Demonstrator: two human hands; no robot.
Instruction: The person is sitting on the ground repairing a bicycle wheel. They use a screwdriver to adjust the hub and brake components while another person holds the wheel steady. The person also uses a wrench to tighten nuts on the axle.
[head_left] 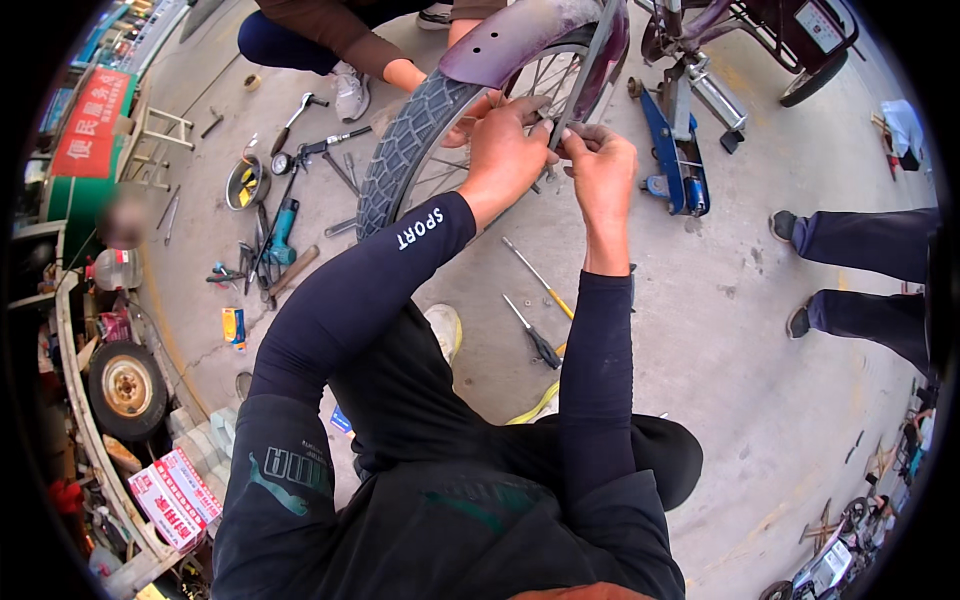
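Note:
Both of my hands meet at the middle of a spoked wheel (395, 160) with a knobbly tyre, under a dark purple mudguard (515, 38). My left hand (507, 155) is closed, its fingertips bent in beside the hub; what they grip is hidden. My right hand (604, 165) pinches at the lower end of a grey metal fork leg (592, 75), thumb and forefinger together. Any small part between those fingers is too small to make out. Opposite me a crouching person's hand (460, 132) reaches in behind the wheel, partly covered by my left hand.
A blue floor jack (675, 150) stands under the purple frame. Left of the wheel lie a ratchet (293, 122), a pressure gauge (283, 162), a teal power tool (284, 232) and a hammer (290, 275). Screwdrivers (535, 335) lie near my feet. A bystander's legs (865, 245) are at right.

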